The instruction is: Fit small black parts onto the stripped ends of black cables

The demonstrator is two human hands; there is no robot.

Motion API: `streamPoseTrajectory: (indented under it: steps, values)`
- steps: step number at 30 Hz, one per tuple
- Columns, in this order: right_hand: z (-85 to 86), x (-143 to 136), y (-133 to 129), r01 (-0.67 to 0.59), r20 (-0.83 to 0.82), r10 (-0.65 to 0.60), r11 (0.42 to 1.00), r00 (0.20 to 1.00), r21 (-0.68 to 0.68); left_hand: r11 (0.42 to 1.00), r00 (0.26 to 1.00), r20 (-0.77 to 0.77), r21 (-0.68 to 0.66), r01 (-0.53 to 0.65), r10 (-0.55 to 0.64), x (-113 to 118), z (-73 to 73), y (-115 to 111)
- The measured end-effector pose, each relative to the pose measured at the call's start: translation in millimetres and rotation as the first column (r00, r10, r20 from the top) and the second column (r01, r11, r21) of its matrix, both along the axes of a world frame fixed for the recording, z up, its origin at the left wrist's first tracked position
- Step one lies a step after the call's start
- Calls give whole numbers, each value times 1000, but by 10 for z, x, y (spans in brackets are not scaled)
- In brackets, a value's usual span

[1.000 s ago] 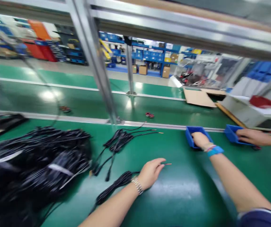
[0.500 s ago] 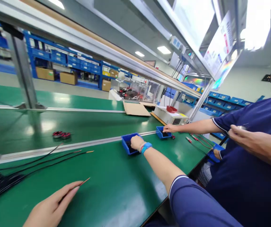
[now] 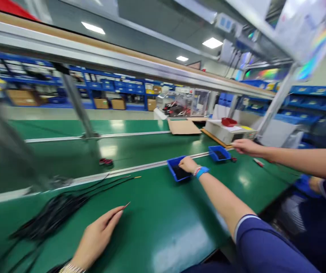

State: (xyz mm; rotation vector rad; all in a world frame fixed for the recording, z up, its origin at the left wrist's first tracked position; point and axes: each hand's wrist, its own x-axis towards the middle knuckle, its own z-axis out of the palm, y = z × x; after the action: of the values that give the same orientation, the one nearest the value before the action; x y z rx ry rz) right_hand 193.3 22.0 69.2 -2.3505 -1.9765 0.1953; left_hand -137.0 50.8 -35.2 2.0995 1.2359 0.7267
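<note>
My left hand is closed in a pinch over the green bench, with the thin, copper-coloured end of a cable sticking out past the fingertips. Some black cable shows by that wrist. My right hand, with a blue band at the wrist, reaches into a blue bin that holds small black parts. Its fingers are curled down among them, and what they grip is hidden. A bundle of black cables lies left of my left hand, several stripped ends pointing right.
A second blue bin stands farther right, near a co-worker's hand. Beyond the metal strip lie red-and-black coils and a cardboard sheet. A grey instrument sits at the back right. A metal post rises from the bench.
The view has swung left, so the bench items sit farther right in it. The co-worker's hand has lifted out of the second bin. My right hand stays in its bin; my left keeps the cable.
</note>
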Motion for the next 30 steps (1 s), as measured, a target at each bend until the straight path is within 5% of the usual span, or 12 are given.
streamPoseTrajectory:
  steps: [4, 9, 12, 17, 24, 30]
  values:
    - [-278, 254, 248, -73, -137, 84, 994, 987, 80, 1000, 999, 36, -22, 7, -6, 24, -10, 18]
    - [-448, 388, 372, -77, -278, 133, 976, 951, 203, 982, 988, 77, -147, -120, 133, 30, -8, 26]
    - [-437, 177, 342, -87, -446, 185, 969, 876, 232, 967, 978, 159, -236, -92, 132, 115, 133, 44]
    - [-402, -553, 311, -175, -777, 289, 957, 560, 230, 953, 913, 385, -304, -11, 133, 394, 341, 121]
    - [-657, -1084, 292, -341, -828, 309, 928, 469, 153, 900, 841, 518, -426, 94, 157, 529, 192, 53]
    - [-814, -1243, 252, -208, -915, 221, 965, 337, 157, 818, 770, 568, -566, 108, 291, 555, 102, 59]
